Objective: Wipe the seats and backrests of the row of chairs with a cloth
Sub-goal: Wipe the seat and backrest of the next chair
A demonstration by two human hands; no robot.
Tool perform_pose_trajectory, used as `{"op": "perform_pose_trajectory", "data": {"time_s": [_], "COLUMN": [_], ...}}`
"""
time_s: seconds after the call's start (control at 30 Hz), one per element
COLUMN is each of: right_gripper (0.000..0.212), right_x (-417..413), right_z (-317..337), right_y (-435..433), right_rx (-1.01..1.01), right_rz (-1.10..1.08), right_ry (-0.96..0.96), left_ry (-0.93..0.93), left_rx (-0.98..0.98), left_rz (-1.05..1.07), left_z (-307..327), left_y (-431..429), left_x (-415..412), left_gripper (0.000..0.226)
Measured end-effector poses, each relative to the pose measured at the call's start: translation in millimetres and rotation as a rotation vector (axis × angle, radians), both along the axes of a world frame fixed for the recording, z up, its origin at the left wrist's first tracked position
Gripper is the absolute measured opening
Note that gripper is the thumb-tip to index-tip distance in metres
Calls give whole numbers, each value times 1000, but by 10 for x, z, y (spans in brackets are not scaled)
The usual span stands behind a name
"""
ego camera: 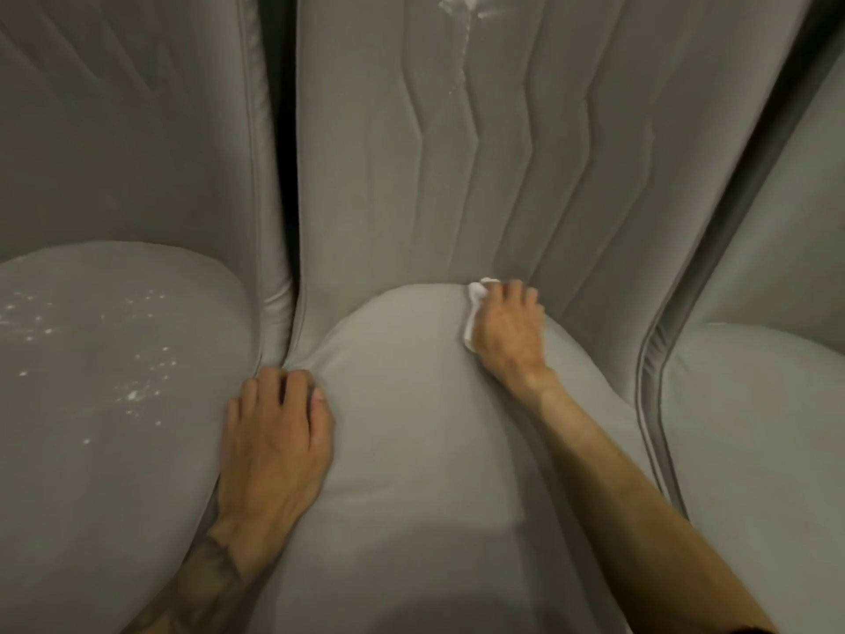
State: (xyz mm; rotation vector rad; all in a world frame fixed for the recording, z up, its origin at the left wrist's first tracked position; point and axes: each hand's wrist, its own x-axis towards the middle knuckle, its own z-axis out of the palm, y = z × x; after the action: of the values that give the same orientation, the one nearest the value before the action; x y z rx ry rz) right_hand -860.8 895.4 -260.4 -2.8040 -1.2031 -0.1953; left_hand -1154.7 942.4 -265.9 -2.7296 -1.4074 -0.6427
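Note:
Three grey padded chairs stand side by side. At the back of the middle seat, where it meets the backrest, my right hand presses a small white cloth onto the cushion, fingers curled over it. My left hand rests on the left edge of the middle seat, by the gap to the left seat, and holds nothing. White specks dot the left seat. A white smear runs down the top of the middle backrest.
The left chair's backrest and the right chair's seat flank the middle one. A dark gap separates the left and middle backrests. A piped seam edges the right chair.

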Motion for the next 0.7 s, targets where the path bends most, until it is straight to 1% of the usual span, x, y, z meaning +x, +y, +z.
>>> {"op": "perform_pose_trajectory", "data": {"time_s": [0.1, 0.2, 0.23, 0.33, 0.37, 0.4, 0.47, 0.57, 0.6, 0.7], "right_gripper": [39, 39, 42, 46, 45, 43, 41, 37, 38, 44], "right_x": [41, -103, -192, -529, -557, -523, -352, -137, -149, -273], "right_z": [5, 17, 30, -1, -12, 3, 3, 3, 8, 1], "right_y": [-400, -257, -119, 221, 235, 173, -118, -721, -827, -618], "right_rx": [65, 95, 89, 57, 40, 27, 29, 169, 175, 155], "right_rz": [-182, -297, -275, -12, 35, 34, -46, -268, -296, -214], "right_ry": [29, 61, 83, 65, 40, 25, 12, 8, 19, 14], "left_ry": [-2, 43, 49, 36, 39, 37, 19, -6, 1, 16], "left_rx": [-4, -17, -13, -4, 5, 12, 31, 31, 24, -17], "left_rz": [-4, -2, 0, 3, 5, -1, -3, 4, 14, 15], "left_z": [8, 53, 62, 38, 16, -2, -26, -8, 6, 43], "left_y": [-2, -30, -35, -5, 11, 15, 10, -16, -21, -36], "left_x": [-6, -5, -8, -18, -14, -15, -38, -39, -41, -28], "left_gripper": [22, 21, 21, 21, 21, 20, 20, 23, 24, 24]}}
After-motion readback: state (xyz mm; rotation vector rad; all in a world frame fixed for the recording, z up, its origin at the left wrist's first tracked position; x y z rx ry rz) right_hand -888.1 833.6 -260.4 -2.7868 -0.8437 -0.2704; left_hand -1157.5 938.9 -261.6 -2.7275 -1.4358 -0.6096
